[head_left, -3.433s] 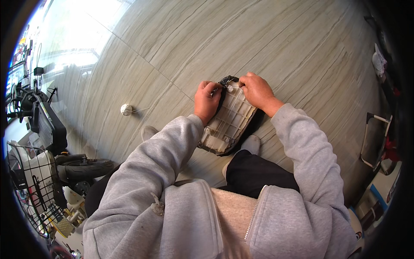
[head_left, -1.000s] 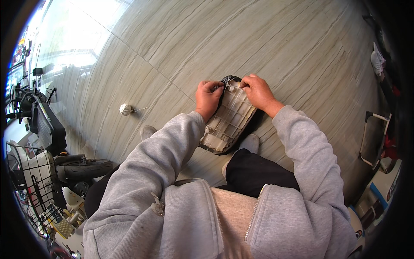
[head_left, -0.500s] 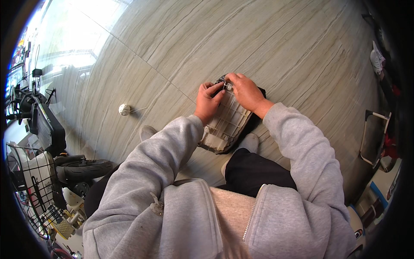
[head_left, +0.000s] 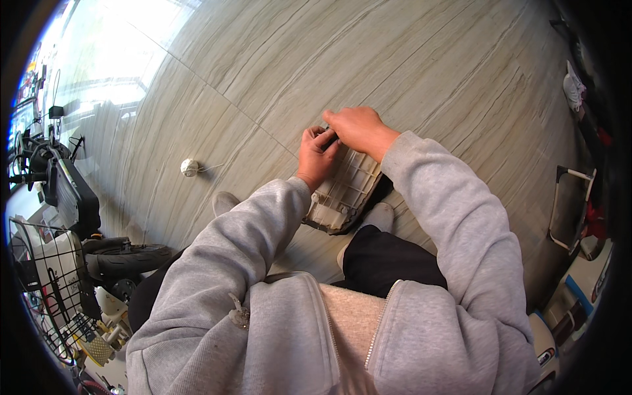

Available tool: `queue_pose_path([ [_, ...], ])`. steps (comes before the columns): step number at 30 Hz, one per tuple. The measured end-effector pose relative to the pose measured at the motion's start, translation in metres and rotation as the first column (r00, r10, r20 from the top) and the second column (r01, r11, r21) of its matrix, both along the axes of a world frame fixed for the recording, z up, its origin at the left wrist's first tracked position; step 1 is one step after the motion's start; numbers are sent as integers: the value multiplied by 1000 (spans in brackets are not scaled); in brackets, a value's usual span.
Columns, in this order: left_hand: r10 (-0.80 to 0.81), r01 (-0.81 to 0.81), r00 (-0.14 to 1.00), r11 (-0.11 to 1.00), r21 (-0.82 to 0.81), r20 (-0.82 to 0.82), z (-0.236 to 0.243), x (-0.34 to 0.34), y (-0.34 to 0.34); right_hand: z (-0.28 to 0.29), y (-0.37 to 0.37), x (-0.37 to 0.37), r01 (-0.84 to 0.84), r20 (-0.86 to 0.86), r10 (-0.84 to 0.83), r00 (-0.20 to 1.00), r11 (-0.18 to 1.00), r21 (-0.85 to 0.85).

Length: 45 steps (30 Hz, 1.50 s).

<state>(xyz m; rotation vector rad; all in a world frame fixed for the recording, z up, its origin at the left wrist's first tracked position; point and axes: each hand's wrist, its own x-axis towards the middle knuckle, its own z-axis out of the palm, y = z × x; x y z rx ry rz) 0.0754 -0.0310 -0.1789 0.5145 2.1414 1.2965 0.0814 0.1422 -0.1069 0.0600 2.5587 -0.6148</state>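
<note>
A scooter seat (head_left: 343, 184) lies upside down on the floor between my feet, its pale ribbed plastic base facing up and black cover showing along the edges. At its far end my left hand (head_left: 317, 155) is closed, thumb and fingers pinching the dark cover edge. My right hand (head_left: 359, 129) reaches across that same end, close against the left. Its fingers are curled in and bent toward the left fingertips; what they grip is hidden beneath the hand.
A ball of white string (head_left: 189, 168) with a loose tail lies on the floor to the left. Farther left are a black wheel (head_left: 125, 259) and a wire basket (head_left: 49, 283). A metal-framed stand (head_left: 571, 207) and a white shoe (head_left: 574, 87) are at the right.
My right hand has shifted left across the seat's far end, covering the metal piece seen there before. The left hand stays nearly in place.
</note>
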Motion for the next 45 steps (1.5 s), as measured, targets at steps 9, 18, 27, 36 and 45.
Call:
queue_pose_path([
  [9,-42,45,996,998,33,-78,1,0,0,-11,0,-20,-78,75,79,994,997,-16],
  [18,4,-3,999,1000,22,-42,9,0,1,-2,24,-28,491,336,-359,871,608,-624],
  [27,-6,1,999,994,-114,-45,16,-4,13,5,36,-22,505,361,-359,861,509,-698],
  [36,-51,51,999,992,-118,4,18,-6,18,11,34,-16,476,342,-338,877,509,-717],
  [45,-108,104,994,980,-167,-13,28,-6,20,-7,43,-11,637,416,-540,732,326,-698],
])
